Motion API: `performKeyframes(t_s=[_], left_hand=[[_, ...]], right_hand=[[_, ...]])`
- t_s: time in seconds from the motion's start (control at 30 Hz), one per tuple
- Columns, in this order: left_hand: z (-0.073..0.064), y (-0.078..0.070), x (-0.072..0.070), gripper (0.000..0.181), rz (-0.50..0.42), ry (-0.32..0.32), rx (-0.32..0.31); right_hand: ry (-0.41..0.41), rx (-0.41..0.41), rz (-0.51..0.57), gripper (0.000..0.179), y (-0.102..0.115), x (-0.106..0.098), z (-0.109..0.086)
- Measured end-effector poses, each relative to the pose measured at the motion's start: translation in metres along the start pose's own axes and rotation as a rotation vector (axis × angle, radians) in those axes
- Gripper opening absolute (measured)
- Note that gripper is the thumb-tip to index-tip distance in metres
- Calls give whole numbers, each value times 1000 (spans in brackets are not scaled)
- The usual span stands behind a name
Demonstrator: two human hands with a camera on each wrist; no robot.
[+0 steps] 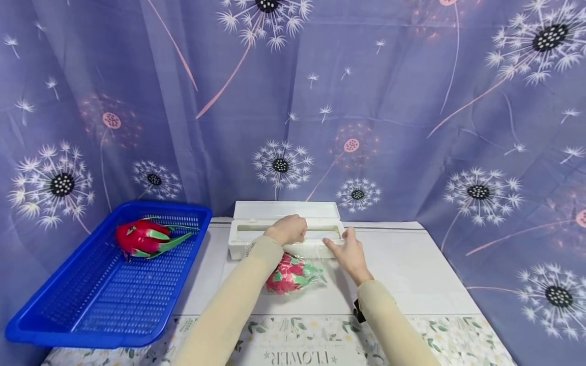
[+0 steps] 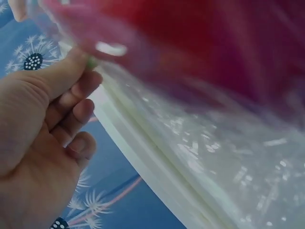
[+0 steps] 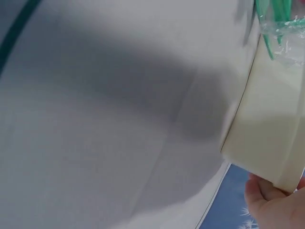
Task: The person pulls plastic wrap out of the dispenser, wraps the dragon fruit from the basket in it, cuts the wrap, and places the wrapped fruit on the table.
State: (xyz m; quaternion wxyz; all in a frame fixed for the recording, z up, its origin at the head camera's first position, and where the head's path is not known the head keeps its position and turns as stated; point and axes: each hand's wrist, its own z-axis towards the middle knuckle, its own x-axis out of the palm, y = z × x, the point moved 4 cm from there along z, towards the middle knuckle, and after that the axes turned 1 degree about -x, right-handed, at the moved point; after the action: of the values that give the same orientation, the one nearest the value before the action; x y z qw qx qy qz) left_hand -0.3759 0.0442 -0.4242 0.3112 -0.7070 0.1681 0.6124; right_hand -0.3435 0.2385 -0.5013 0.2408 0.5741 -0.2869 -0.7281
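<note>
A white cling film dispenser box (image 1: 238, 250) stands at the back of the table, its lid (image 1: 286, 209) raised behind it. My left hand (image 1: 287, 229) is over the box opening; in the left wrist view, its thumb and forefinger pinch clear cling film (image 2: 209, 152). In front of the box lies a red dragon fruit (image 1: 286, 274) with green scales, covered by the film and blurred in the left wrist view. My right hand (image 1: 345, 251) grips the box's right end, its thumb at the front rim; fingers curl at the end in the right wrist view.
A blue plastic basket (image 1: 133, 315) stands to the left, with another dragon fruit (image 1: 142, 239) in it. A patterned cloth (image 1: 302, 340) covers the table's near part. A purple dandelion-print curtain (image 1: 389, 112) hangs behind and at the sides.
</note>
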Motion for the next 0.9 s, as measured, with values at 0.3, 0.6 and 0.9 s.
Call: performKeyframes(t_s=[0.3,0.6,0.9], left_hand=[[-10,8,1,56,-40,9,-10],[-19,12,-1,52,-21,6,0],[-32,28,-10,34,108,18,-64]], right_hand=[[30,16,37,67,-1,2,2],[32,24,58,64,-1,2,0],[18,20,55,60,-5,-5,0]])
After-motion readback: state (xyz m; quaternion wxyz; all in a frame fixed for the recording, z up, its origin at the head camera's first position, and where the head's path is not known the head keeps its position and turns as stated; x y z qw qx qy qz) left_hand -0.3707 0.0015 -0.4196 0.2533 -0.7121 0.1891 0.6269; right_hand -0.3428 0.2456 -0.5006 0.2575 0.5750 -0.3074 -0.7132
